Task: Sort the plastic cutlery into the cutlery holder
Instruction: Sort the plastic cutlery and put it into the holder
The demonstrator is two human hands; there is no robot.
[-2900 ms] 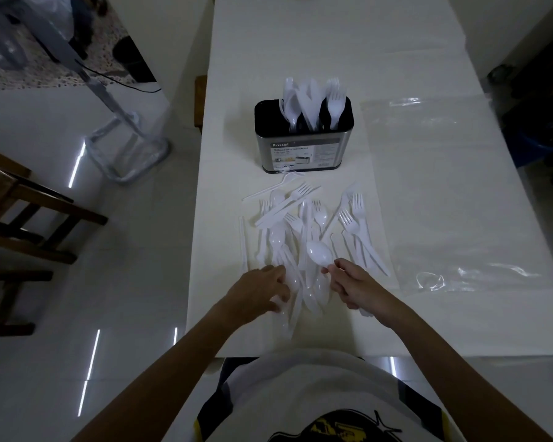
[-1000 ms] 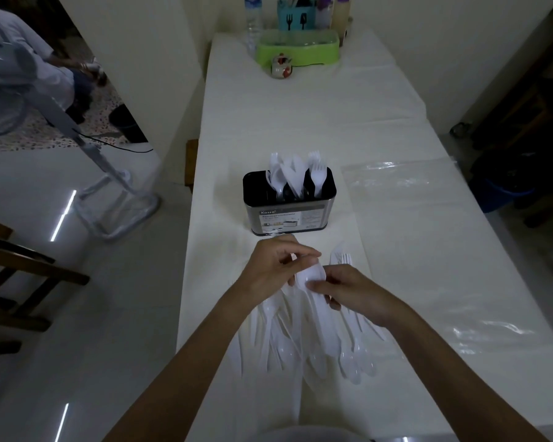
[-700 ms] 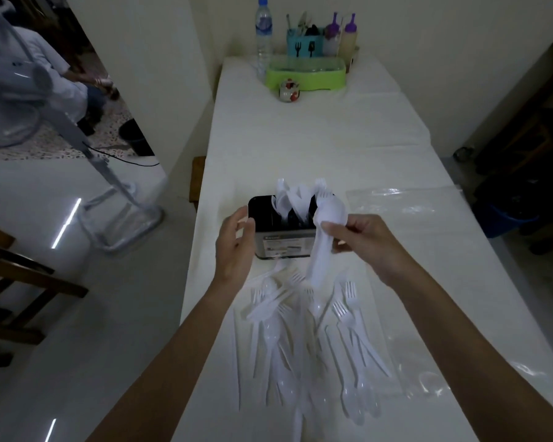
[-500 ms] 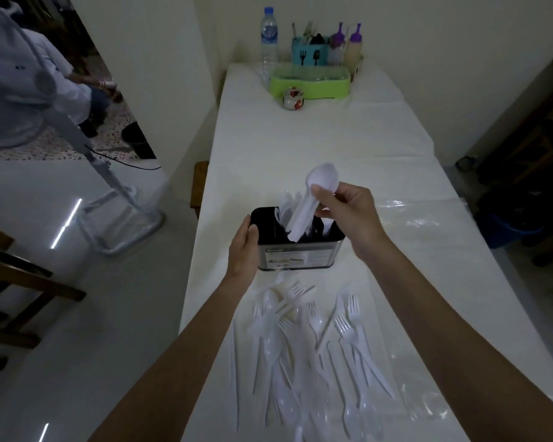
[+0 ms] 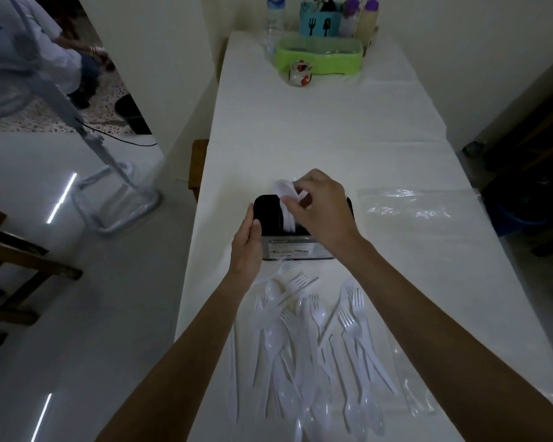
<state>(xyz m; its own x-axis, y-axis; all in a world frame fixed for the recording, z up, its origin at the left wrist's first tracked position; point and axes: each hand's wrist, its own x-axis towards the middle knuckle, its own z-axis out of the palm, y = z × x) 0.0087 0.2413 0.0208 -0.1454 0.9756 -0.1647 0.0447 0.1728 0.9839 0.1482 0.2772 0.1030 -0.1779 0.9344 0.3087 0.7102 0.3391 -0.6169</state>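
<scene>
Holding the black box-shaped cutlery holder (image 5: 270,215) by its left side is the left hand (image 5: 248,244); the right hand (image 5: 321,208) is pinching white plastic spoons (image 5: 283,191) just above it.

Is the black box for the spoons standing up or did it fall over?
Standing up. The black and silver metal cutlery holder sits flat on the white table, opening upward, left hand against its side.

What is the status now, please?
Left hand steadies cutlery holder. Right hand lowering white spoons in. Loose cutlery pile remains. Nothing blocking.
</scene>
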